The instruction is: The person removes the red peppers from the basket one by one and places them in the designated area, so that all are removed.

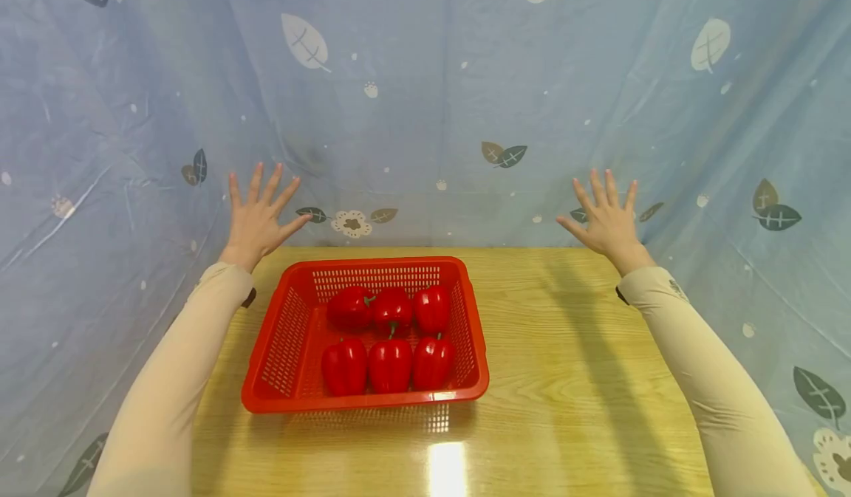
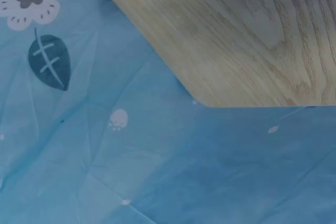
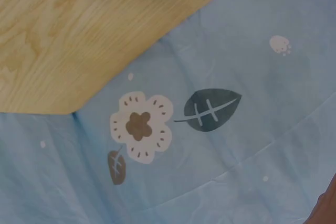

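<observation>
Both arms reach forward in the head view. My left hand (image 1: 255,220), fingers spread straight, is raised beyond the back left corner of a red plastic basket (image 1: 366,402) and holds nothing. On the other side, my right hand (image 1: 607,220) is likewise spread wide and bare, above the table's back right part. Several glossy red bell peppers lie in the basket in two rows, among them a front left pepper (image 1: 344,368) and a back right pepper (image 1: 431,309). The basket's left part shows its bare floor.
A wooden table (image 1: 532,379) carries the basket left of its middle. Blue cloth (image 1: 425,98) printed with leaves and flowers hangs behind the table and on both sides. Table corners and cloth fill most of both wrist views.
</observation>
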Demonstrator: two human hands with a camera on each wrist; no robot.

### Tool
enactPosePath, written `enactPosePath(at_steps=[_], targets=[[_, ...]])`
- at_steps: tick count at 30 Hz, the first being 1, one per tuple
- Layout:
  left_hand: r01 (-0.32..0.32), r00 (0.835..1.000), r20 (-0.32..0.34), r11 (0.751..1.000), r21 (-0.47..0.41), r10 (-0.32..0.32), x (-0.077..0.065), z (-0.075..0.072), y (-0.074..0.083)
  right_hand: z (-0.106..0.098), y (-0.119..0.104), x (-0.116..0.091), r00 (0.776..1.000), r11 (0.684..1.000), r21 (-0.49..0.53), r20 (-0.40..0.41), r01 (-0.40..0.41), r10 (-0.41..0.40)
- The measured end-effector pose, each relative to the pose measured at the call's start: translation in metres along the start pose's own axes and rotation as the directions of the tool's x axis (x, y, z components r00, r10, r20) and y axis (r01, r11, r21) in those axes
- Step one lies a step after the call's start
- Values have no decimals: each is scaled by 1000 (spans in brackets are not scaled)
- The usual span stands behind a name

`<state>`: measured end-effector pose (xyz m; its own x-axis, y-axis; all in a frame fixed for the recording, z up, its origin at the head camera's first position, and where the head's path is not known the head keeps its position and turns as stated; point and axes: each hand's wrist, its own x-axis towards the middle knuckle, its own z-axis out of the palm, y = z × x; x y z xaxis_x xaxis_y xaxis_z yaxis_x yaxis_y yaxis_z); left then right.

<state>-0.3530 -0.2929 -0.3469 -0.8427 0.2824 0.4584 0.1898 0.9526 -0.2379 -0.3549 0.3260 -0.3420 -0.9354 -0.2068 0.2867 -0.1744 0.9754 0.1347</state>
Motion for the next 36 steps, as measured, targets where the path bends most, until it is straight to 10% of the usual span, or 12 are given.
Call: enactPosePath(at_steps=[36], targets=[[45, 977, 212, 947, -319, 25, -49, 8, 11, -7, -120, -7, 942, 926, 172, -75, 336, -327]])
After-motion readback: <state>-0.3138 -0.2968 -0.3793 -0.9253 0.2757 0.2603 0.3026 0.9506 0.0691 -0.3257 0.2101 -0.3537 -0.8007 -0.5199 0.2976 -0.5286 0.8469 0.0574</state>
